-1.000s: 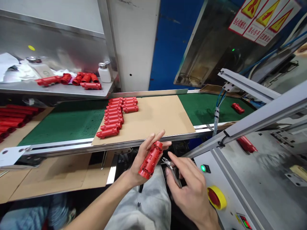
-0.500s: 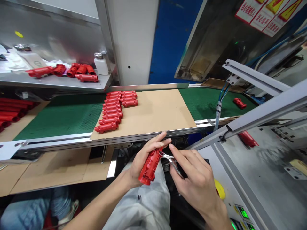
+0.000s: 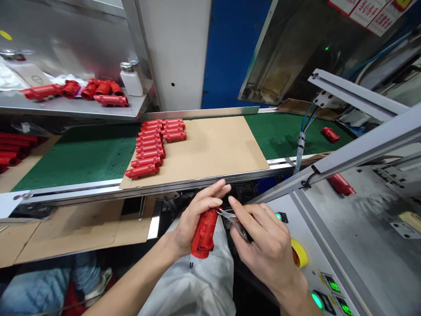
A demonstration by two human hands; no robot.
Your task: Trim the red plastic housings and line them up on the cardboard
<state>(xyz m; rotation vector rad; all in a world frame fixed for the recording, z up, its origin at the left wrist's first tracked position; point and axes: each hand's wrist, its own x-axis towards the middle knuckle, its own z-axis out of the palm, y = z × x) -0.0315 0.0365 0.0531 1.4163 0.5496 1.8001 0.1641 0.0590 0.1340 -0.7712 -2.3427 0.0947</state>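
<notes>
Above the light grey trousers (image 3: 190, 281) of the person, the left hand (image 3: 189, 221) is closed around a red plastic part (image 3: 204, 232), which stands tilted, with its wider end down. The right hand (image 3: 266, 241) grips a small pair of metal pliers (image 3: 237, 224), and its index finger is stretched out along them toward the left fingers. The tip of the pliers is at the upper end of the red part; whether it bites the plastic, I cannot tell. Beyond the hands, a brown cardboard sheet (image 3: 220, 149) lies on a green conveyor belt (image 3: 82, 153), and on its left side similar red pieces (image 3: 148, 149) are lying in two columns, the nearer one longer. Farther right, one single red piece (image 3: 330, 134) rests on the belt. At the upper left, a metal shelf (image 3: 98, 110) carries more red pieces and a white bottle (image 3: 131, 82) with a metal top. To the right of the right hand, a yellow ring (image 3: 301, 252) sits on a control panel (image 3: 305, 210).
</notes>
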